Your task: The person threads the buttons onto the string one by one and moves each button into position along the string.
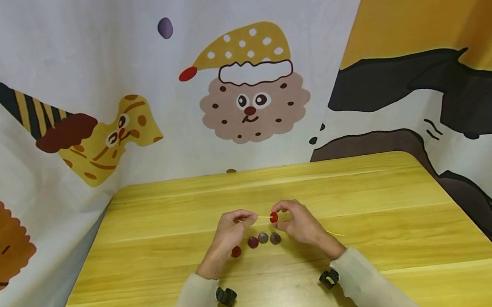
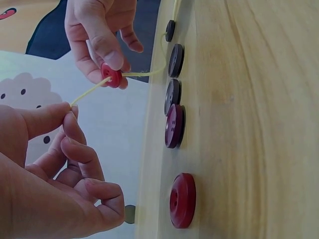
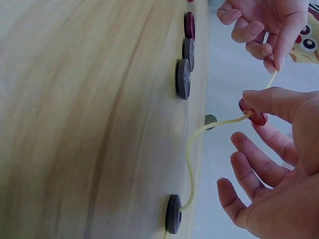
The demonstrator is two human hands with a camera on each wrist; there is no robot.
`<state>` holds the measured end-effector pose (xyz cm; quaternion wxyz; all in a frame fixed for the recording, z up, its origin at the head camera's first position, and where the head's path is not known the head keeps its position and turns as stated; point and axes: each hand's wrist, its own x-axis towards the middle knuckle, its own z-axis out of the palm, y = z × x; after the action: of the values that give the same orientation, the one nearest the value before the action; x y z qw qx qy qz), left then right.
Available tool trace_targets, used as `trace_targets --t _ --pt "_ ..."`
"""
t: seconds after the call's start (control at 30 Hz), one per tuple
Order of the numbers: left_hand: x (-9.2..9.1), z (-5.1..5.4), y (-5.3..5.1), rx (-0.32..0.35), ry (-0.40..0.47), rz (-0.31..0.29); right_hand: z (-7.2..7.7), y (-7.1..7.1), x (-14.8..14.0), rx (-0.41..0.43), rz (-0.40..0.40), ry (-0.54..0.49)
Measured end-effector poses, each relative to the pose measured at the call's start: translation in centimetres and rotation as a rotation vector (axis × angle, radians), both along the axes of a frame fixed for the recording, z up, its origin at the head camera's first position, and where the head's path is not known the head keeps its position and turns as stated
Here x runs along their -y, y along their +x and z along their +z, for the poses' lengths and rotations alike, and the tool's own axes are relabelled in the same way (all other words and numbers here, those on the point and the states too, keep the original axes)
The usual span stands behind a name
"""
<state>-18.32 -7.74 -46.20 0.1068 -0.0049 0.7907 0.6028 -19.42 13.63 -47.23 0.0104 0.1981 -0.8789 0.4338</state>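
Observation:
A yellow cord [image 2: 90, 92] runs through a hole in a red button [image 2: 111, 75], held in the air above the table. With thumb and index finger my left hand [image 1: 230, 231] pinches the cord's end, just left of the button. My right hand [image 1: 300, 224] grips the button's rim between thumb and fingers; its other fingers are spread loosely. From the button the cord sags down to a dark button [image 3: 173, 214], threaded on it and standing near the tabletop. The cord's tail [image 1: 335, 234] shows beyond my right wrist.
On the wooden table [image 1: 149, 263] a row of loose buttons lies below my hands: a red one [image 2: 183, 201], a maroon one [image 2: 174, 126] and two dark grey ones [image 2: 176, 60]. A cartoon-print cloth [image 1: 126, 46] hangs behind the table's far edge.

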Motion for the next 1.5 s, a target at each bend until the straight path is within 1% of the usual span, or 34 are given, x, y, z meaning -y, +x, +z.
trace_targets --t 0.23,0.4,0.63,0.93,1.17,1.5 --pt "0.0 0.0 0.1 -0.008 0.015 0.001 -0.2 0.0 -0.3 -0.011 -0.019 0.033" --pt "0.0 -0.1 0.1 -0.012 0.012 0.002 -0.2 0.0 -0.5 0.028 -0.033 0.035" --pt "-0.1 -0.2 -0.1 -0.014 0.012 0.002 -0.4 -0.1 -0.6 0.064 -0.043 0.065" --pt "0.1 -0.2 0.1 -0.013 -0.004 0.007 -0.8 -0.2 -1.2 0.074 -0.034 0.107" --pt "0.1 -0.2 0.1 0.0 -0.008 0.023 -1.1 -0.3 -1.7 0.06 -0.013 0.103" --pt "0.1 0.0 0.1 -0.011 -0.003 0.011 -1.4 -0.1 -2.0 0.071 -0.011 0.128"
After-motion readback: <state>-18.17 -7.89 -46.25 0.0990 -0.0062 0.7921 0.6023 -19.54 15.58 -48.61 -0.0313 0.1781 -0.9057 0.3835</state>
